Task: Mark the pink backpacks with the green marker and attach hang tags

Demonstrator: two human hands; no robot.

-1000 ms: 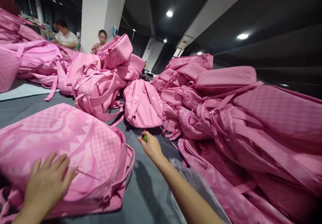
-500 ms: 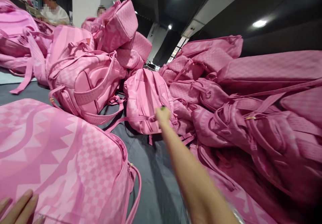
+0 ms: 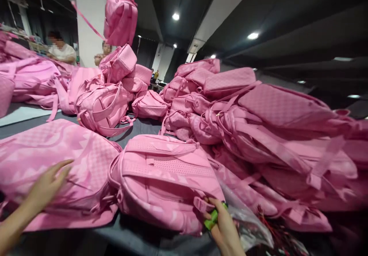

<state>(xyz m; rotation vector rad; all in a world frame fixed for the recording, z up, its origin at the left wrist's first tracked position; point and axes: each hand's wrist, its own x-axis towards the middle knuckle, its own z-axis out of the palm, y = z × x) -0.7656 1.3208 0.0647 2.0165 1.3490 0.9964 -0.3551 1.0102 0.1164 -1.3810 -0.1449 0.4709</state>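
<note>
My right hand [image 3: 221,221] is closed around a bright green object [image 3: 212,220], whose kind I cannot make out. Its fingers also grip a loop at the lower right end of a pink backpack [image 3: 169,179]. This backpack lies on its front near the table edge, straps and mesh back panel facing up. To its left, another pink backpack [image 3: 94,152] with a checkered, jagged-tooth print lies flat. My left hand [image 3: 50,183] is over that one, fingers spread and extended, holding nothing.
Pink backpacks are heaped on the right [image 3: 258,133] and far left [image 3: 31,76]. Another backpack [image 3: 120,18] is up in the air above the back pile. Two people stand behind, one in a white top [image 3: 61,53]. A clear plastic bag [image 3: 253,229] lies by my right hand.
My right hand has drawn a backpack from the back of the table to the near middle. The left hand has moved further into view. A raised backpack has appeared at the back.
</note>
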